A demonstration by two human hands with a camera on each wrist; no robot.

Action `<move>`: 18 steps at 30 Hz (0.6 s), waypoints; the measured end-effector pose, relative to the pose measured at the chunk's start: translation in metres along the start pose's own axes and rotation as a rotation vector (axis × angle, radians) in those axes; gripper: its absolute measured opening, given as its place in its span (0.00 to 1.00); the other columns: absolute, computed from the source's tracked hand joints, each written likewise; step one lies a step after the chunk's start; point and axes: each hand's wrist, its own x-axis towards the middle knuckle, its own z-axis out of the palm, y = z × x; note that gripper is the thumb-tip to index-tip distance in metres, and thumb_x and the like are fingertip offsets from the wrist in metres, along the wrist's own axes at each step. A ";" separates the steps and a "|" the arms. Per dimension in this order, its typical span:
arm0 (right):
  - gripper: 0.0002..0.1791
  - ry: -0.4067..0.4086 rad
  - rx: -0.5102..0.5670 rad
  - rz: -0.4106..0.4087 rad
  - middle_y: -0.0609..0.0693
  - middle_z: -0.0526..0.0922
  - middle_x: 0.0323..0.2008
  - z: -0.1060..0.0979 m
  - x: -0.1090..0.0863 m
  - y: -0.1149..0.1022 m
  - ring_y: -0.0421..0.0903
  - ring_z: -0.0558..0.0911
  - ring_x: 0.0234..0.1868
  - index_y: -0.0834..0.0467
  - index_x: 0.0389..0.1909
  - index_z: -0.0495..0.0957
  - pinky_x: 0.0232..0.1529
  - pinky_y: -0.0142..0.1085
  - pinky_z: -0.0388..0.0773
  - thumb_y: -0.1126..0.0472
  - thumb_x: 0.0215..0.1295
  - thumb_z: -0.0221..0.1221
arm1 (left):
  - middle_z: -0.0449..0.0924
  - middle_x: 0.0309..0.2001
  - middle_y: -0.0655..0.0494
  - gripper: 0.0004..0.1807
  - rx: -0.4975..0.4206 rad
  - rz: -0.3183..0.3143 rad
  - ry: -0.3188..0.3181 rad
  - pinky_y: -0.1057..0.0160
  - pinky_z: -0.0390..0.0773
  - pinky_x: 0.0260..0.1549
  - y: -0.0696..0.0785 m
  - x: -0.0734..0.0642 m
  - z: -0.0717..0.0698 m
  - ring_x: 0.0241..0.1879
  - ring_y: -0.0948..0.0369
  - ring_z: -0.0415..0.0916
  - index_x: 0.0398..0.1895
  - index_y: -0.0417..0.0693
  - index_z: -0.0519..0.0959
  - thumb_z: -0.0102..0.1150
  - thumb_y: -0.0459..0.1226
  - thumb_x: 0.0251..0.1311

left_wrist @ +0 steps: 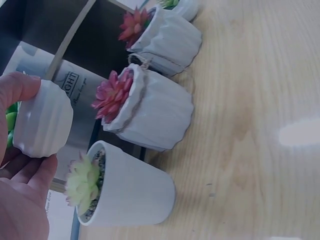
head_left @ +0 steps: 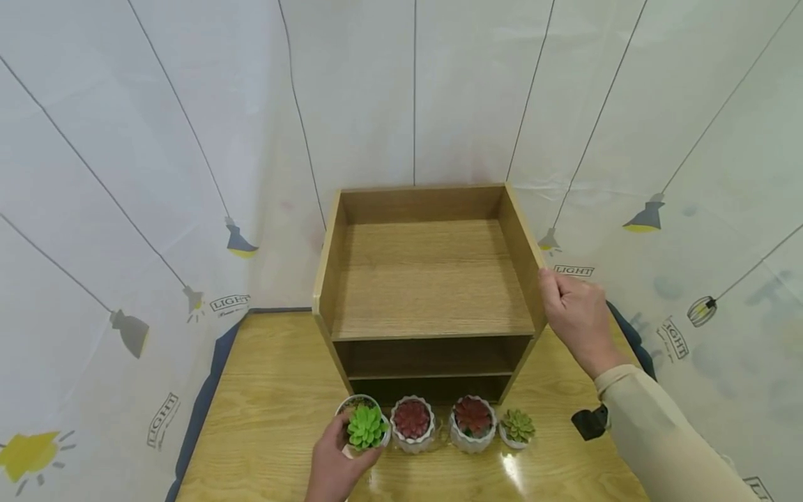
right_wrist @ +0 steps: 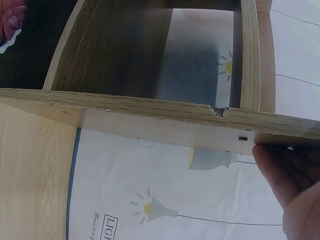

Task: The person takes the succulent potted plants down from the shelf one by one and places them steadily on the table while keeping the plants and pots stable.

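My left hand (head_left: 339,460) pinches a small white fluted pot (left_wrist: 45,120) between thumb and fingers. A bright green artificial succulent (head_left: 366,427) grows from it. This pot is held up off the table, above a larger smooth white pot (left_wrist: 137,187) with a pale green succulent (left_wrist: 82,185), partly covered in the head view. At the right, my right hand (head_left: 578,317) grips the upper edge of the side panel of a wooden shelf unit (head_left: 433,279). In the right wrist view its fingers (right_wrist: 280,175) lie against the panel's outer face; the thumb is hidden there.
Two wavy white pots with red succulents (head_left: 412,418) (head_left: 473,415) stand in front of the shelf. Right of them sits a small pot with a green succulent (head_left: 518,425). The wooden table (head_left: 270,411) meets a wall covering (head_left: 439,97) printed with lamps.
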 end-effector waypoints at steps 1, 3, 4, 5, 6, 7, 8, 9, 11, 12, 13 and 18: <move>0.30 0.001 0.002 -0.001 0.41 0.54 0.09 0.000 0.000 0.000 0.34 0.49 0.12 0.52 0.11 0.57 0.15 0.30 0.48 0.60 0.79 0.49 | 0.83 0.53 0.43 0.33 0.008 -0.007 0.000 0.65 0.81 0.53 -0.001 -0.001 0.001 0.55 0.45 0.82 0.56 0.36 0.78 0.83 0.33 0.44; 0.30 -0.001 0.003 -0.003 0.41 0.54 0.09 0.000 0.000 0.000 0.34 0.49 0.12 0.52 0.11 0.57 0.15 0.30 0.48 0.61 0.79 0.49 | 0.83 0.52 0.43 0.33 0.015 -0.012 0.005 0.64 0.81 0.53 -0.003 -0.003 0.003 0.54 0.47 0.83 0.54 0.37 0.78 0.83 0.33 0.44; 0.30 -0.003 0.007 -0.001 0.41 0.54 0.09 0.000 0.000 0.000 0.34 0.49 0.12 0.52 0.11 0.56 0.15 0.30 0.48 0.61 0.79 0.49 | 0.84 0.51 0.44 0.33 0.017 -0.012 0.011 0.64 0.82 0.52 -0.005 -0.004 0.004 0.53 0.48 0.84 0.54 0.37 0.78 0.83 0.33 0.43; 0.30 -0.005 0.008 0.000 0.41 0.54 0.09 0.000 0.000 0.000 0.34 0.49 0.12 0.52 0.11 0.56 0.15 0.30 0.48 0.61 0.79 0.49 | 0.84 0.51 0.43 0.33 0.024 -0.002 0.014 0.64 0.82 0.53 -0.006 -0.005 0.005 0.53 0.50 0.84 0.54 0.37 0.78 0.83 0.33 0.43; 0.30 -0.007 0.011 0.002 0.41 0.54 0.09 0.000 0.000 0.000 0.34 0.49 0.12 0.52 0.11 0.56 0.15 0.30 0.48 0.61 0.79 0.49 | 0.84 0.51 0.43 0.32 0.024 0.005 0.014 0.64 0.82 0.53 -0.007 -0.006 0.006 0.52 0.52 0.84 0.54 0.37 0.79 0.83 0.33 0.43; 0.30 -0.009 0.011 -0.002 0.41 0.54 0.09 0.000 0.000 0.000 0.34 0.49 0.12 0.52 0.11 0.57 0.15 0.30 0.48 0.61 0.79 0.49 | 0.84 0.50 0.43 0.32 0.024 0.013 0.016 0.65 0.81 0.52 -0.008 -0.007 0.007 0.51 0.54 0.84 0.53 0.36 0.79 0.83 0.32 0.43; 0.30 -0.010 0.010 -0.003 0.41 0.54 0.09 0.000 0.000 0.000 0.34 0.49 0.12 0.52 0.11 0.57 0.15 0.30 0.48 0.61 0.79 0.49 | 0.84 0.50 0.43 0.32 0.021 0.023 0.016 0.65 0.81 0.53 -0.008 -0.007 0.009 0.51 0.56 0.84 0.53 0.36 0.79 0.83 0.32 0.43; 0.30 -0.009 0.009 -0.006 0.41 0.53 0.09 0.000 0.000 0.000 0.34 0.48 0.12 0.52 0.11 0.57 0.15 0.30 0.48 0.61 0.79 0.49 | 0.85 0.50 0.43 0.31 0.021 0.031 0.015 0.66 0.81 0.53 -0.008 -0.008 0.010 0.51 0.58 0.84 0.52 0.36 0.79 0.83 0.31 0.42; 0.30 -0.004 0.006 -0.016 0.41 0.53 0.09 0.001 0.000 0.000 0.34 0.48 0.12 0.52 0.11 0.57 0.16 0.30 0.47 0.61 0.79 0.50 | 0.85 0.50 0.44 0.31 0.027 0.037 0.008 0.67 0.81 0.52 -0.009 -0.010 0.013 0.50 0.61 0.83 0.51 0.36 0.79 0.83 0.32 0.43; 0.30 0.002 0.003 -0.021 0.41 0.54 0.10 0.001 0.001 0.000 0.34 0.48 0.13 0.52 0.11 0.57 0.16 0.31 0.47 0.62 0.78 0.50 | 0.85 0.49 0.44 0.31 0.021 0.032 0.003 0.67 0.81 0.52 -0.009 -0.011 0.014 0.50 0.61 0.83 0.51 0.36 0.79 0.83 0.32 0.43; 0.30 0.007 0.001 -0.028 0.41 0.53 0.10 0.001 0.001 0.000 0.34 0.48 0.13 0.52 0.11 0.57 0.16 0.31 0.47 0.62 0.78 0.50 | 0.85 0.49 0.44 0.31 0.025 0.027 -0.002 0.66 0.81 0.52 -0.009 -0.012 0.015 0.49 0.62 0.83 0.51 0.36 0.79 0.84 0.32 0.42; 0.29 0.035 -0.012 -0.052 0.42 0.54 0.10 0.002 0.001 0.002 0.34 0.48 0.14 0.52 0.11 0.56 0.16 0.30 0.46 0.63 0.76 0.51 | 0.85 0.50 0.44 0.31 0.051 0.000 -0.029 0.62 0.83 0.50 -0.012 -0.015 0.020 0.49 0.60 0.83 0.52 0.36 0.79 0.83 0.33 0.43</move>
